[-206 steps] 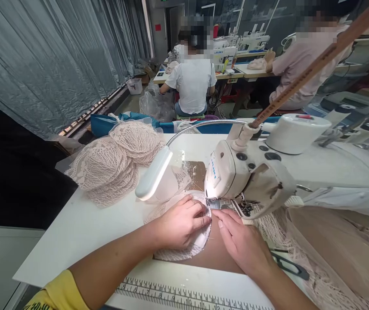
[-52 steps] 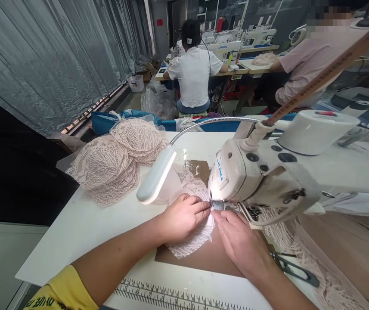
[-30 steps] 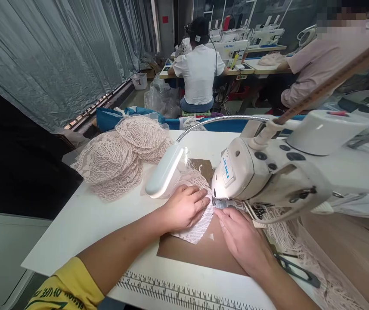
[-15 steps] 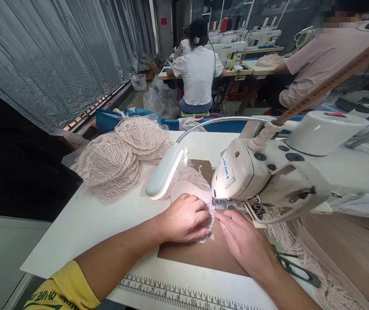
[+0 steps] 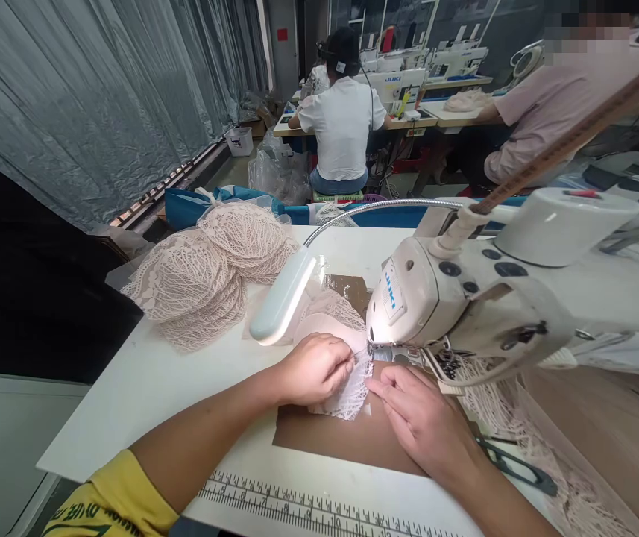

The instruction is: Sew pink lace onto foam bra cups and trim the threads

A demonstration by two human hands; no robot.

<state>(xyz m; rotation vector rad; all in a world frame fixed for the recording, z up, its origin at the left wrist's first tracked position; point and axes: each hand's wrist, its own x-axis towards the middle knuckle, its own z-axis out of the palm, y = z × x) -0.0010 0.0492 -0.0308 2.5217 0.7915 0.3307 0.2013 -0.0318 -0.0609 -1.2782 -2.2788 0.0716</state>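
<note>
A white JUKI sewing machine (image 5: 464, 298) stands on the white table (image 5: 162, 388). Under its needle lies a pale lace cup piece (image 5: 347, 391). My left hand (image 5: 313, 369) rests on this piece with fingers curled, gripping the lace just left of the needle. My right hand (image 5: 420, 414) lies flat on the brown plate beside the presser foot, fingers together and stretched, fingertips touching the lace edge.
A stack of pink lace cups (image 5: 207, 268) sits at the table's back left. A white lamp head (image 5: 282, 298) on a gooseneck hangs over the work. Black scissors (image 5: 514, 466) lie right of my wrist. A printed ruler (image 5: 319, 511) runs along the front edge. Two people sit at machines behind.
The lace piece has turned and fed on under the needle. My left hand's fingers have curled up and bunched the lace; my right hand stays flat beside the foot.
</note>
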